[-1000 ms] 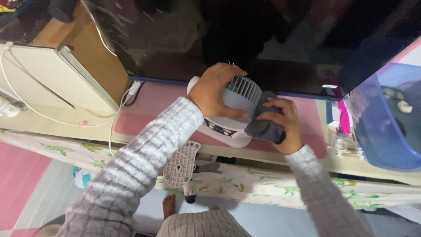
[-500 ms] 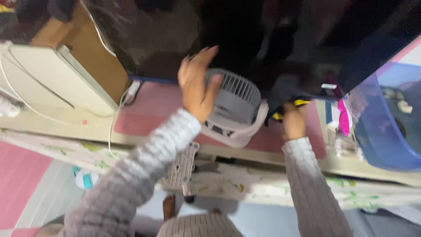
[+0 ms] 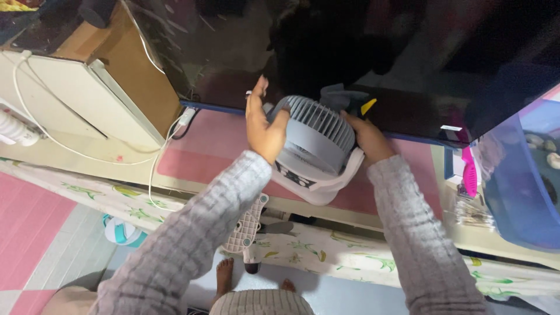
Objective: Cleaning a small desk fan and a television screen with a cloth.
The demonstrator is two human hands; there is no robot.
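A small grey desk fan (image 3: 318,135) in a white frame stands on a pink mat (image 3: 204,149), tilted back toward a large dark screen (image 3: 361,52). My left hand (image 3: 262,123) presses against the fan's left side with the fingers stretched upward. My right hand (image 3: 363,135) is behind the fan's right side and holds a dark grey cloth (image 3: 337,96) with a yellow edge against the back of the fan head.
A white flat device (image 3: 64,99) with a white cable and a brown box (image 3: 137,70) stand at the left. A blue translucent tub (image 3: 519,186) and a pink comb (image 3: 468,164) sit at the right. A grey perforated plate (image 3: 245,224) hangs below the shelf edge.
The fan has been tipped up and back toward the screen. My right hand moved the cloth from the fan's front right to behind its head. My left hand shifted from the top to the left side.
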